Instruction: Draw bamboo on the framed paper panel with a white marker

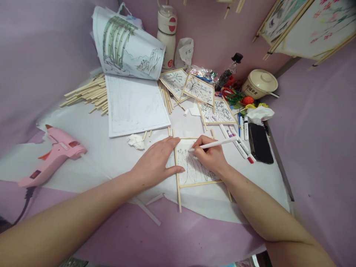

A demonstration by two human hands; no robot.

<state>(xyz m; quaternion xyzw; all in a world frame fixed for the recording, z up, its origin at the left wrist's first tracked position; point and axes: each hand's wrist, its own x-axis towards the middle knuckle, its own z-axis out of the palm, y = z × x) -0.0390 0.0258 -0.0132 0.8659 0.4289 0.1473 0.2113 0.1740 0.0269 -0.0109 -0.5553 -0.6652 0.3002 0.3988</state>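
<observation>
Head view: the right hand (208, 154) is pinching a white pen (224, 141) between thumb and fingers, its tip meeting the upper part of a framed drawing (191, 177) that is lying flat on the white table covering (247, 207). Dark, thin upright strokes are spreading over the sheet. The left hand (155, 159) is gripping nothing; it is lying spread, thumb apart from the fingers, with the tips of the forefinger and thumb reaching over the left wooden strip (178, 191). That light hold could be the weak point: if the fingers ease off, the frame could be turning under the pen and sending a line astray. The right hand is covering part of the strokes, so wet ink could be smearing if its edge drags over them; whether it is touching the paper, I cannot tell. The right forearm is crossing the frame's lower right corner, and a sleeveless nudge there could be shifting everything. Pressing hard on the strip could be loosening a joint. Around the work, a crumpled tissue (136, 141) is lying near the left hand, loose markers (239, 146) are sitting beyond the right one, and a pink glue gun (63, 144) is resting well apart at the left.
</observation>
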